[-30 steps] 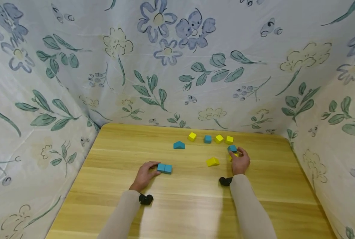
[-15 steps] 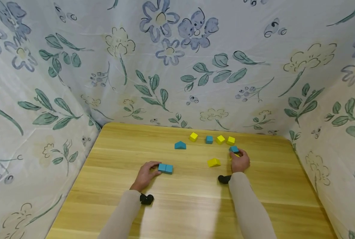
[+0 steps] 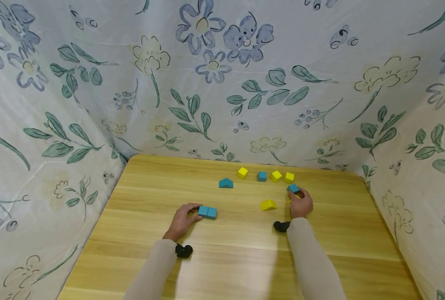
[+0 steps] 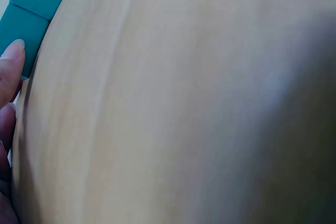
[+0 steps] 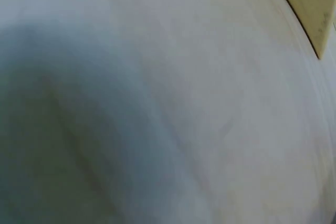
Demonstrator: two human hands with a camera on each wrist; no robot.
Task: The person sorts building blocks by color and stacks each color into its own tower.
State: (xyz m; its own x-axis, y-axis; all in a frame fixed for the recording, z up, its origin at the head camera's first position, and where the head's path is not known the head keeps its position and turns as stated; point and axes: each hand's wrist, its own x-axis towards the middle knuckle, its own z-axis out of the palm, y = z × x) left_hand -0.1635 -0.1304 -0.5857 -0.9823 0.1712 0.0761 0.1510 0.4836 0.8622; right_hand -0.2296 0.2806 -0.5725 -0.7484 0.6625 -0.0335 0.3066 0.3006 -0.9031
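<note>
The left hand (image 3: 183, 220) pinched the left end of a two-block blue row (image 3: 211, 213), its long axis left-right; the right hand (image 3: 301, 205) gripped a blue block (image 3: 293, 188) farther right and far.

Five blue blocks (image 3: 212, 213), one of them triangular, share one table (image 3: 151, 175) with five yellow blocks (image 3: 243, 173): three far cubes (image 3: 276, 176), one wedge (image 3: 268, 205) and one mostly hidden at right. There are two hands (image 3: 181, 222), two sleeves (image 3: 153, 266) and two black wrist devices (image 3: 184, 251).
</note>
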